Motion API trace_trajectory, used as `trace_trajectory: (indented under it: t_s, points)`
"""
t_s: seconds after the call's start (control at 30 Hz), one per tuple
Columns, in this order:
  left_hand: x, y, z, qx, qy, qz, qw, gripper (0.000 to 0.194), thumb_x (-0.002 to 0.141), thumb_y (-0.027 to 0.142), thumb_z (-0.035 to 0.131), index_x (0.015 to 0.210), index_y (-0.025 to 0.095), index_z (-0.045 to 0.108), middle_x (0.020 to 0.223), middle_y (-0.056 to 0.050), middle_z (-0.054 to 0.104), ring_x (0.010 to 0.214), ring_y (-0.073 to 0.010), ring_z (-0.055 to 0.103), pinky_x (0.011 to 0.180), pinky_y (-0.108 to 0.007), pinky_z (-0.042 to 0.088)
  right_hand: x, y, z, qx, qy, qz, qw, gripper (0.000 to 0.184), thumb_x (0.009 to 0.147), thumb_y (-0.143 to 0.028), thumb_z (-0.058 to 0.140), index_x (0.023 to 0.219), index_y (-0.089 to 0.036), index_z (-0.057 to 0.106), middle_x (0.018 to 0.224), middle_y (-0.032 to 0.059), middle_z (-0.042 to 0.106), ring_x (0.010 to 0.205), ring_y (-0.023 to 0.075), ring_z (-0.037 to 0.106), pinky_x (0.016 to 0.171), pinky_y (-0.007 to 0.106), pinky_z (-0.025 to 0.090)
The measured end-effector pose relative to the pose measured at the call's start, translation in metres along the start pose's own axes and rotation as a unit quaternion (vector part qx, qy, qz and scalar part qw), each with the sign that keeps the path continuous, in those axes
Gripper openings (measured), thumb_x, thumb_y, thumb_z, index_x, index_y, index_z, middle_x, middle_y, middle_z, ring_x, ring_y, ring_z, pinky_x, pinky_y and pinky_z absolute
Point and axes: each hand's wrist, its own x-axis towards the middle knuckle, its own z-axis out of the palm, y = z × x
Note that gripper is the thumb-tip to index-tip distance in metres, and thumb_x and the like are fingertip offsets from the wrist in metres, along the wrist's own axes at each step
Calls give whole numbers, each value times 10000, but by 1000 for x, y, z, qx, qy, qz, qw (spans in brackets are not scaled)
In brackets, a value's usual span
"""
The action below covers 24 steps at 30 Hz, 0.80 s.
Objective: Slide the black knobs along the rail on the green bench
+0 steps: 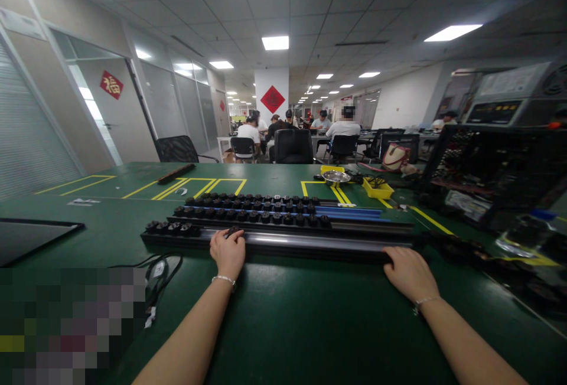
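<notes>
A long black tray with a shiny metallic channel point(310, 238) lies across the green table in front of me. Small black round parts point(175, 228) sit in a row at its left end. My left hand point(227, 252) is closed over the channel, its fingers around a small black part point(234, 231) that is mostly hidden. Toward the tray's right end, my right hand point(410, 276) is closed over the near edge, thumb on the front side. Behind this tray, more rows of black round parts point(266, 217) stand in similar trays, one with a blue strip point(354, 212).
A black cable point(166, 276) lies at the near left, beside a dark flat panel point(35, 237). Farther back stand a metal bowl point(336, 177) and a yellow bin point(378, 189). Dark equipment point(469, 178) fills the right side. People sit at tables beyond a black chair point(293, 146).
</notes>
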Motion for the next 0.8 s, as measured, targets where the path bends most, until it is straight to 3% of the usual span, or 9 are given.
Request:
trace_trajectory:
  t_s: [0.8]
  points:
    - [-4, 4, 2, 23, 3, 54, 998, 281, 773, 227, 478, 901, 284, 722, 1121, -64, 559, 1196, -259, 371, 1024, -395, 284, 0, 1, 1, -5, 5, -10, 1000, 307, 740, -196, 423, 954, -177, 641, 972, 86, 656, 980, 226, 559, 898, 381, 378]
